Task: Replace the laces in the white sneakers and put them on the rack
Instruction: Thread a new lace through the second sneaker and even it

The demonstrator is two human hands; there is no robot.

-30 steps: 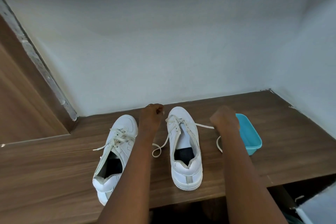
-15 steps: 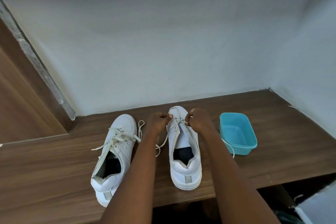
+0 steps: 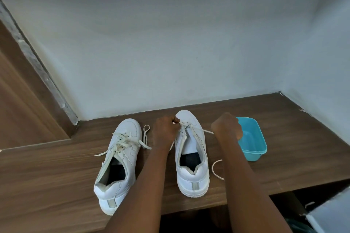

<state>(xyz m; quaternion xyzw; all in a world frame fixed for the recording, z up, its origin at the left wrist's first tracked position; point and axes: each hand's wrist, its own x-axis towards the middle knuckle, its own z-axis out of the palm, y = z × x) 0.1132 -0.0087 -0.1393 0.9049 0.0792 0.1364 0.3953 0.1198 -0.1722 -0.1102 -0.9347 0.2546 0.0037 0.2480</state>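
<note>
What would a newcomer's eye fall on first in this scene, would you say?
Probably the white pair on the wooden shelf, toes to the wall: the left sneaker loosely laced, the right sneaker between both arms. The left hand pinches the lace near its toe, while the right hand holds a lace end stretched sideways, beside a turquoise tub.

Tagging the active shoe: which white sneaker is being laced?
The sneaker beside the teal tub: left hand pinches its lace near the toe, right hand grips it too. No hand is on the other sneaker.

white sneakers (image 3: 191,149), cream laces (image 3: 123,141), turquoise tub (image 3: 253,138)
</note>
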